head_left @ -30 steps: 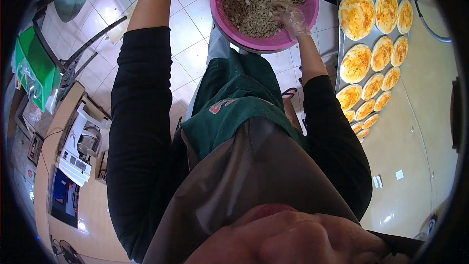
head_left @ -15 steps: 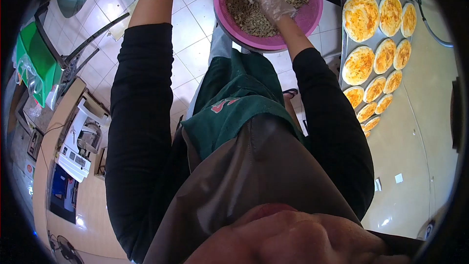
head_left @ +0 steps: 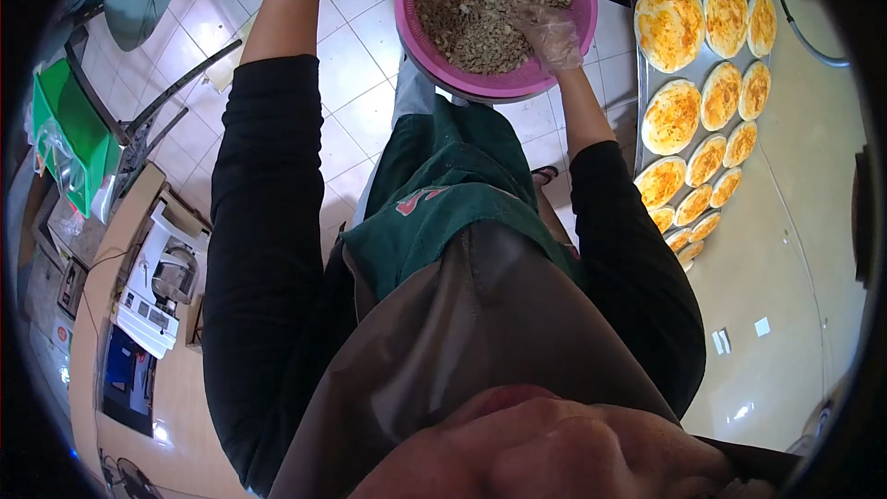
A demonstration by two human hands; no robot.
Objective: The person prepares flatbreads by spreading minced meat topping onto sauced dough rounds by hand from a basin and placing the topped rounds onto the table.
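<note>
A pink plastic basket full of brown crumbly mix is held up in front of my chest. My right hand, in a clear plastic glove, sits in the mix by the basket's right rim, its fingers curled down into the crumbs. My left forearm reaches to the top edge of the picture beside the basket. A dark band shows at the wrist, and the hand itself is cut off. I wear black sleeves and a green and brown apron.
A metal tray at the right holds several round flatbreads with orange topping, on a beige counter. Below is a tiled floor. A green crate, a metal frame and a white machine stand at the left.
My gloved right hand went from the right rim to the middle of the mix and is back at the right rim. The basket shifted slightly left.
</note>
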